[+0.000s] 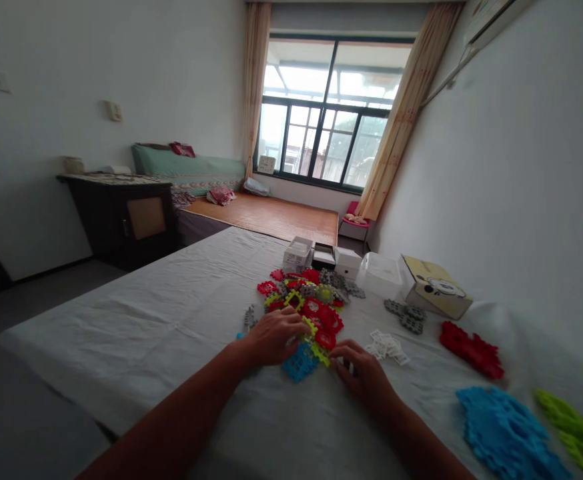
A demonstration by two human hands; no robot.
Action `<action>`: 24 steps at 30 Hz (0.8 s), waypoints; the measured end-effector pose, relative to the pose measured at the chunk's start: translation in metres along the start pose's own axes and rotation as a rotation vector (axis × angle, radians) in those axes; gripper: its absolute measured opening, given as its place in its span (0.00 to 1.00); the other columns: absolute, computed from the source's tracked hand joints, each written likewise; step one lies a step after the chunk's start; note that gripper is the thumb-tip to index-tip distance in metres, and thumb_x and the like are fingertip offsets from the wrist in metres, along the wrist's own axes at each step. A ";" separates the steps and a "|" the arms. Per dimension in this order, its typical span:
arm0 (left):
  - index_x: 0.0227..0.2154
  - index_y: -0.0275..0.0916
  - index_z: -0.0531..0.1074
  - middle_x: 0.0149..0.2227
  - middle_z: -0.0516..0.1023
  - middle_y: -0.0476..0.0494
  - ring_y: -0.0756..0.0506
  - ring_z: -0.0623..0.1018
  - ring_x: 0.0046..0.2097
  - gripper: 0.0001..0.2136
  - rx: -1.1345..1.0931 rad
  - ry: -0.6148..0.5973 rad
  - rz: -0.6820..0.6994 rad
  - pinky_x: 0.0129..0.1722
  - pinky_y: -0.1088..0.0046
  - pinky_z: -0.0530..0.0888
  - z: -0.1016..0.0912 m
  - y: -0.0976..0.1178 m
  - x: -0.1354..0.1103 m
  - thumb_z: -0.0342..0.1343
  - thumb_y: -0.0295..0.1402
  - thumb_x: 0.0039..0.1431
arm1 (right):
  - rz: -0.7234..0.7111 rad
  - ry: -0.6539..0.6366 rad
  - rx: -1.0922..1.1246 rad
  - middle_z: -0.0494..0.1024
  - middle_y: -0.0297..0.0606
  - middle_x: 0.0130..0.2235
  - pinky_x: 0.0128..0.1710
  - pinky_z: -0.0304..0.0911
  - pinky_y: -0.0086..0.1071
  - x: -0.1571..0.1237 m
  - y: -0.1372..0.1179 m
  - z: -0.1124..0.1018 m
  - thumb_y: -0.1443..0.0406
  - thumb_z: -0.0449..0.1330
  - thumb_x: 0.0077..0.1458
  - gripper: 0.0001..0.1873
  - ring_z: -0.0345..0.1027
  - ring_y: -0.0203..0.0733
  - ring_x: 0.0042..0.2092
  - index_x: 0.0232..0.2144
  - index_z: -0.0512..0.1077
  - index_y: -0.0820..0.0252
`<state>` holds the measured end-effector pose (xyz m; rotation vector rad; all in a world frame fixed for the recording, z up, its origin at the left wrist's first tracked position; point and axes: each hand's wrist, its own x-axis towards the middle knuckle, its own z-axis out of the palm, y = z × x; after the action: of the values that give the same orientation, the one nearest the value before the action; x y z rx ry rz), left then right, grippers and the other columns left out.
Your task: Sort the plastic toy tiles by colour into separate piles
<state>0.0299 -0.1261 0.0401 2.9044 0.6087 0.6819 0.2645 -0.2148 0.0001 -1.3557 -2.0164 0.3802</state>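
Observation:
A pile of interlocking plastic pieces with notched edges, red (332,319), grey (341,283) and yellow-green, lies mid-table. My left hand (275,335) reaches over its near side, fingers curled on a yellow-green plastic piece (310,327). At the right, my right hand (360,367) pinches the edge of a yellow-green plastic piece (320,355). Whether both hands hold one piece or two, I cannot tell. Under and between them sits a blue notched piece (300,363). Part of the pile is hidden behind my left hand.
White pieces (387,348), grey pieces (405,315) and stacks of red (471,348), blue (509,427) and yellow-green (579,427) pieces lie to the right. Small boxes (299,250), a clear plastic tub (381,272) and a yellow carton (436,287) line the far edge of the cloth-covered table (171,300).

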 end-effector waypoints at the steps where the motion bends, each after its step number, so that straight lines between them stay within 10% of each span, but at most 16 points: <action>1: 0.44 0.43 0.71 0.39 0.76 0.45 0.45 0.71 0.43 0.12 -0.015 0.008 0.004 0.46 0.68 0.68 -0.001 0.001 0.000 0.50 0.29 0.58 | 0.022 0.038 0.010 0.74 0.37 0.38 0.30 0.65 0.28 0.001 -0.001 0.000 0.59 0.52 0.58 0.11 0.67 0.34 0.28 0.36 0.71 0.56; 9: 0.46 0.46 0.71 0.43 0.77 0.48 0.46 0.69 0.49 0.13 -0.072 0.027 0.179 0.52 0.69 0.66 0.014 0.016 0.005 0.48 0.27 0.61 | 0.193 0.141 0.224 0.77 0.37 0.34 0.27 0.64 0.28 0.007 -0.011 0.005 0.55 0.52 0.58 0.18 0.69 0.36 0.28 0.47 0.64 0.57; 16: 0.51 0.46 0.66 0.52 0.70 0.44 0.43 0.67 0.54 0.19 -0.058 0.048 0.057 0.53 0.66 0.66 0.030 0.024 0.008 0.56 0.34 0.56 | 0.292 0.317 0.270 0.75 0.35 0.28 0.28 0.63 0.29 0.007 0.024 -0.017 0.52 0.55 0.54 0.21 0.67 0.37 0.29 0.44 0.67 0.60; 24: 0.44 0.47 0.72 0.44 0.75 0.48 0.45 0.72 0.47 0.11 0.008 0.023 -0.001 0.46 0.69 0.68 0.037 0.015 0.009 0.54 0.32 0.57 | 0.376 0.408 0.121 0.77 0.38 0.30 0.30 0.65 0.33 -0.045 0.054 -0.099 0.53 0.55 0.53 0.22 0.70 0.40 0.29 0.45 0.68 0.60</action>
<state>0.0594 -0.1365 0.0132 2.9069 0.6171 0.7148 0.3790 -0.2446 0.0256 -1.5887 -1.3879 0.3498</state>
